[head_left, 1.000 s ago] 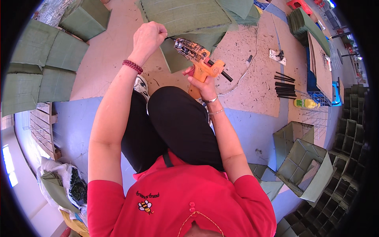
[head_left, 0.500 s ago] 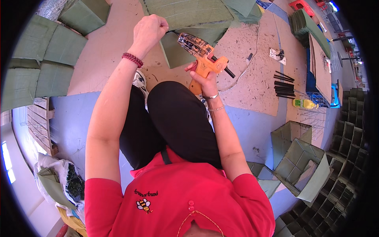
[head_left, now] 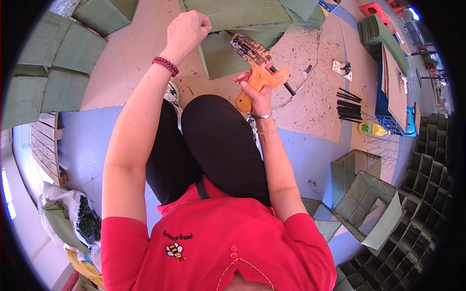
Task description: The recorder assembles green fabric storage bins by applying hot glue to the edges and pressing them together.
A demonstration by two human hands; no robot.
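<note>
My right hand (head_left: 257,94) is wrapped round the handle of an orange glue gun (head_left: 264,76), its fingers near the trigger. Dark, crusted residue covers the gun's front end, and a black glue stick pokes out of its back. The nozzle lies close to the edge of a green, box-like piece (head_left: 238,14) at the top of the view. At that piece's left edge is my left hand (head_left: 187,31), fingers closed in a pinch. A dark strip runs along the edge from its fingertips toward the nozzle; what the fingers hold is hidden.
Several black glue sticks (head_left: 349,105) lie on cardboard (head_left: 310,116) to the right, near a yellow-green bottle (head_left: 374,129). Open green boxes (head_left: 369,203) stand at lower right. More green boxes (head_left: 53,63) are stacked at left, above a white sack (head_left: 65,213). A cable (head_left: 318,53) crosses the cardboard.
The glue gun in my right hand has shifted right, its nozzle now farther from my left fingertips. My left hand has moved slightly away from me, still pinched at the green edge.
</note>
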